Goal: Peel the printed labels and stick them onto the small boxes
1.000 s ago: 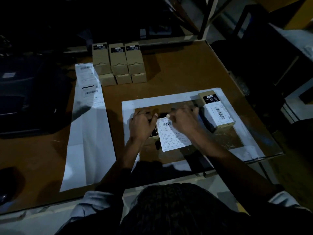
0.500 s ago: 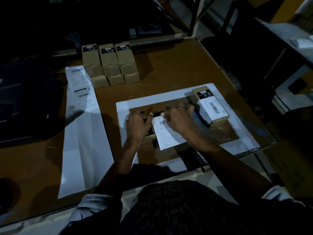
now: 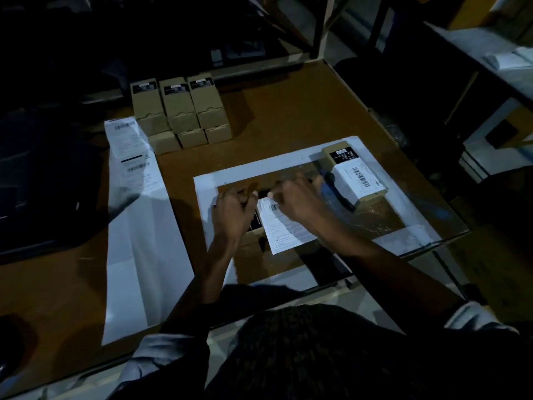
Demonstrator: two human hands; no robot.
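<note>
A small brown box lies inside the white taped rectangle, mostly hidden under my hands. Across it lies a white printed label with a barcode. My left hand has its fingers curled on the box's left side. My right hand pinches the label's top edge with curled fingers. At the rectangle's far right corner sits a box with a white label stuck on it. A stack of several unlabelled brown boxes stands at the back.
A long white backing strip runs down the left of the brown table, with printed labels at its far end. Dark equipment sits at far left. The table's right edge drops off beside shelving.
My hands stay on the box and label with barely any movement. Only the head camera has shifted, so the scene slides slightly left.
</note>
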